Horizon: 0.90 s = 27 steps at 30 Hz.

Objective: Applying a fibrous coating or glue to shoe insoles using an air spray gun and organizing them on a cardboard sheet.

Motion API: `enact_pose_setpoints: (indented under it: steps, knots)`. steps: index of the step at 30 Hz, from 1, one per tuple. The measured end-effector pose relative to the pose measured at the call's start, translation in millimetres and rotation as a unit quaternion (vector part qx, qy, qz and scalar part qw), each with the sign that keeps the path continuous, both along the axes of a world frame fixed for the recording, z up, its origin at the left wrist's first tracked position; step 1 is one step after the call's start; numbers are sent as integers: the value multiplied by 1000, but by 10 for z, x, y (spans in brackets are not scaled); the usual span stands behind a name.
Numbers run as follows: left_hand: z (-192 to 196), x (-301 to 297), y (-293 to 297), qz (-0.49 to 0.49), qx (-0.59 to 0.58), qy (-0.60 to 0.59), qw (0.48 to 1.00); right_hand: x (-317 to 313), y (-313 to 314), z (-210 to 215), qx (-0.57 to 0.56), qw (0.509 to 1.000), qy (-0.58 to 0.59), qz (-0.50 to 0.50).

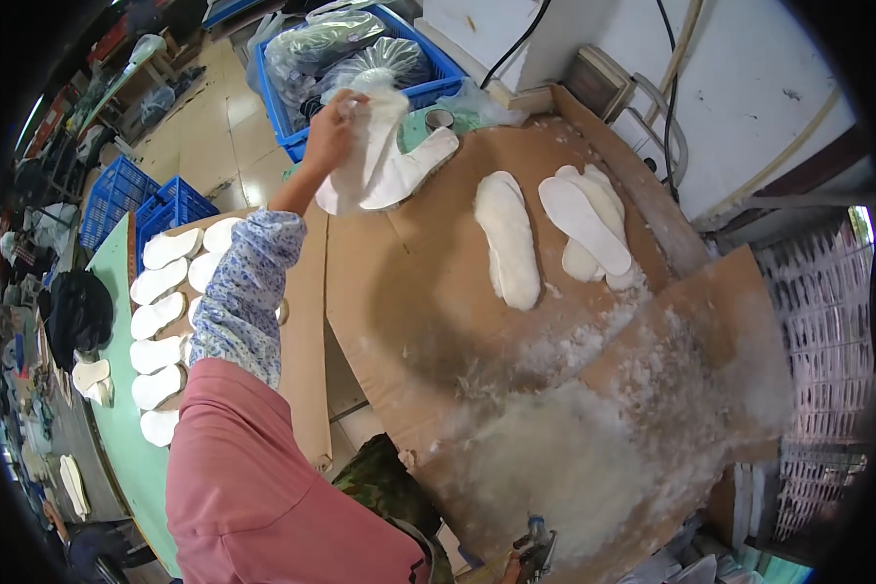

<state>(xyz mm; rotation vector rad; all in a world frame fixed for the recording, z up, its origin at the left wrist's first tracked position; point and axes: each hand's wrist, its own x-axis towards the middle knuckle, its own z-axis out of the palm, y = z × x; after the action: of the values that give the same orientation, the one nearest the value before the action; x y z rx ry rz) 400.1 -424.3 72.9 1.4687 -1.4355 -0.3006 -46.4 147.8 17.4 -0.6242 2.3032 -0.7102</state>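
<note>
A: Noting position. Your left hand (329,131) is reaching out to about 11 o'clock, fingers curled shut around a bunch of white insoles (384,161), which are hanging over the far-left edge of the cardboard sheet (409,292), just in front of the blue crate (287,112).

B: And the right hand?

A: I am not seeing it anywhere in view, so I cannot tell what it is doing.

B: Risks?

A: You are pinching several insoles near one end, and the loose ends are fanning out below your fingers. I judge the outer ones could be slipping free and dropping off the board edge.

B: Anything else?

A: White fluff (574,428) is lying thick on the cardboard from 4 to 6 o'clock. Any insole landing there is likely picking up fibre. One insole (507,238) is lying alone at 1 o'clock, and a small stack (586,226) is lying just beside it; a wide swing of your bunch could be knocking them askew.

B: The rows at 9 o'clock?

A: Well apart on the green table (117,428); not at risk.
</note>
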Motion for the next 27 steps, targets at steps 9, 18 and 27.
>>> enact_pose_setpoints:
  steps: [9, 18, 27]
  knots:
    - [-702, 975, -398, -3, 136, -160, 978, 101, -112, 107, 93, 992, 34, 77]
    - [-1482, 160, -123, 31, 134, -373, 917, 354, -720, 563, 44, 995, -54, 73]
    - [-1357, -45, -198, 135, 326, -239, 905, 207, -287, 326, -48, 994, -6, 103]
